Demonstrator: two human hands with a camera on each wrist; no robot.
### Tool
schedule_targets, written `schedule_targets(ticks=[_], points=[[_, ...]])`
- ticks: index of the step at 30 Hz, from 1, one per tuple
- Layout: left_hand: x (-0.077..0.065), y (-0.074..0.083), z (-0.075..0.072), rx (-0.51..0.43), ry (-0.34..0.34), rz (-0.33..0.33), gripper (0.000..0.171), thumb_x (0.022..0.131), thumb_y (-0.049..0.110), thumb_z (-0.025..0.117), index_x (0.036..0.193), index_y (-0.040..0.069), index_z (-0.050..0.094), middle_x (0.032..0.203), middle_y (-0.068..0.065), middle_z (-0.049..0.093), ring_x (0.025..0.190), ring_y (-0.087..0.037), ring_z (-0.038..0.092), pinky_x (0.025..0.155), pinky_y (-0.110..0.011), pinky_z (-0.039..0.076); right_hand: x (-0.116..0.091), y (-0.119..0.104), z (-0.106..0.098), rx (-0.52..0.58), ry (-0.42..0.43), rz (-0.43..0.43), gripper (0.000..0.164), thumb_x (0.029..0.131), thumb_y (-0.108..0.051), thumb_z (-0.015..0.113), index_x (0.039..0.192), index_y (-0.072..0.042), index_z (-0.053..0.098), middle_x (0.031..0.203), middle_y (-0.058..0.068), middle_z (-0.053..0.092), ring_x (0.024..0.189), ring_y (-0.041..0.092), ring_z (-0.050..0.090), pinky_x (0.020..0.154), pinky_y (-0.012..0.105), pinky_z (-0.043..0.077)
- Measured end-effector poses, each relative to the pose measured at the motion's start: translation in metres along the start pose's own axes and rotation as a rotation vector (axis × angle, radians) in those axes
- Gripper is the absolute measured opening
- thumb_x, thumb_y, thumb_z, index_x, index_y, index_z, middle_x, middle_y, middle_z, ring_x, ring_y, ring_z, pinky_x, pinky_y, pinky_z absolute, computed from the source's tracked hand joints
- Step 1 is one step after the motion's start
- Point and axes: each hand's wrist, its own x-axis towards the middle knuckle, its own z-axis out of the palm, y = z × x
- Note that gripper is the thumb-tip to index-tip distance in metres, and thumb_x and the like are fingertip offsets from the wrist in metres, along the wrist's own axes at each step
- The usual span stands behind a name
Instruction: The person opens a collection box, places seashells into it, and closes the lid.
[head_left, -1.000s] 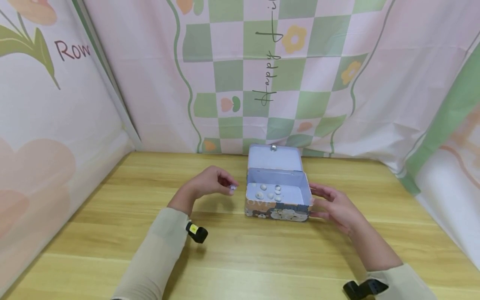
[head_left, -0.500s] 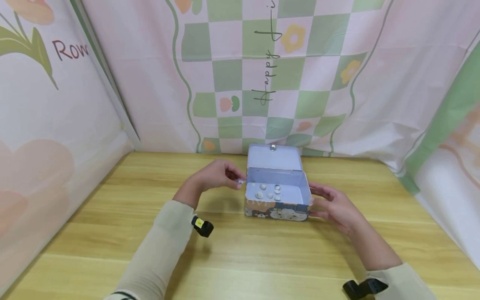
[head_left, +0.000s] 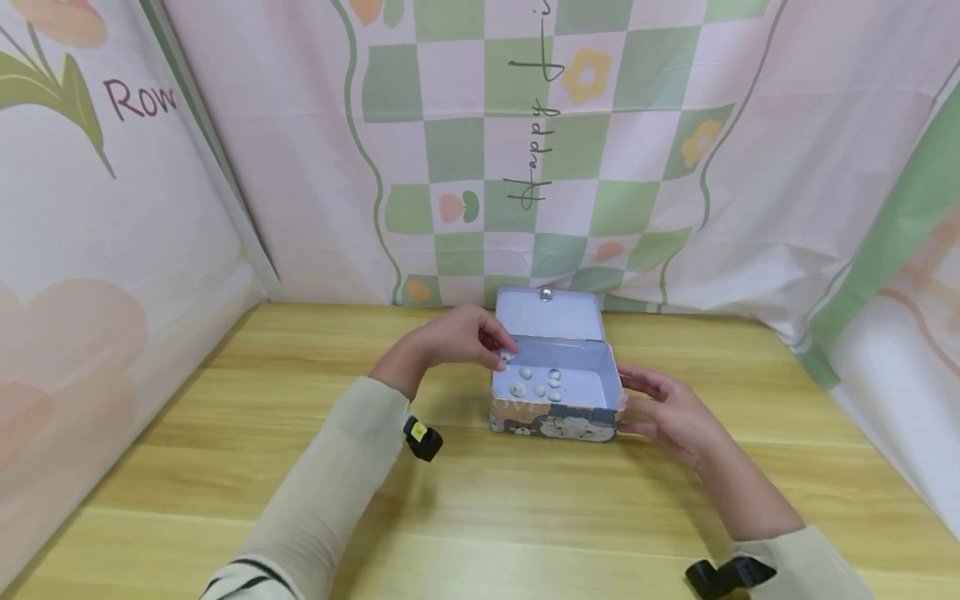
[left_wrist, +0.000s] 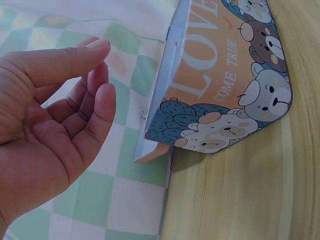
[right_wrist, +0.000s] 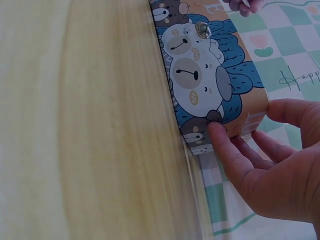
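Note:
A tin box (head_left: 555,422) with printed bears stands on the wooden table, its lid (head_left: 549,315) raised at the back. Several small, round, whitish pieces (head_left: 526,374) lie on its pale inner floor; their exact kind is too small to tell. Over the box's left rim, my left hand (head_left: 465,337) pinches a small whitish piece (head_left: 507,356) between thumb and fingers. The left wrist view does not show that piece. My right hand (head_left: 675,417) touches the box's right end with spread fingertips, also visible in the right wrist view, where the fingers (right_wrist: 232,152) meet the printed wall.
The wooden table (head_left: 450,517) spreads out around the box. Behind it hangs a checked green and white cloth (head_left: 517,150), close to the lid. A patterned cloth wall (head_left: 150,217) bounds the left side, and another hanging cloth (head_left: 877,300) the right.
My left hand has moved right from beside the box to over its left rim, carrying the small whitish piece. The right hand and the box have stayed in place.

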Motion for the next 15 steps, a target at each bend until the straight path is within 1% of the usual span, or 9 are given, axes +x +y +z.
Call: schedule_targets(ticks=[3,7,10,15], points=[[0.007,0.004,0.001,0.027,-0.022,0.003,0.022,0.081,0.002,0.078,0.103,0.007,0.076,0.100,-0.006,0.071,0.087,-0.016,0.062,0.077,-0.026,0.054,0.000,0.000,0.000,-0.001,0.001,0.001,0.066,0.096,-0.001,0.053,0.152,0.006,0.017,0.153,0.030,0.022,0.112,0.025,0.058,0.087,0.040,0.054],[0.014,0.011,0.001,0.041,-0.036,-0.011,0.022,0.081,0.000,0.077,0.102,0.007,0.076,0.099,-0.004,0.071,0.089,-0.016,0.063,0.077,-0.025,0.054,0.000,0.000,0.000,-0.007,-0.001,0.004,0.066,0.097,-0.002,0.053,0.152,0.006,0.017,0.153,0.030,0.022,0.113,0.027,0.058,0.087,0.040,0.054],[0.020,0.017,0.001,0.040,-0.047,-0.017,0.022,0.081,-0.002,0.077,0.101,0.007,0.076,0.099,-0.005,0.072,0.089,-0.016,0.064,0.077,-0.025,0.054,0.000,0.000,0.000,-0.012,-0.005,0.004,0.066,0.097,-0.002,0.053,0.152,0.005,0.017,0.153,0.030,0.022,0.113,0.028,0.058,0.087,0.041,0.054],[0.033,0.027,0.002,0.038,-0.075,-0.004,0.022,0.081,-0.004,0.076,0.101,0.005,0.076,0.097,-0.004,0.073,0.090,-0.017,0.065,0.076,-0.025,0.055,0.000,-0.001,0.000,-0.012,-0.003,0.004,0.065,0.097,-0.001,0.052,0.152,0.006,0.018,0.153,0.030,0.022,0.113,0.027,0.058,0.087,0.041,0.054]])
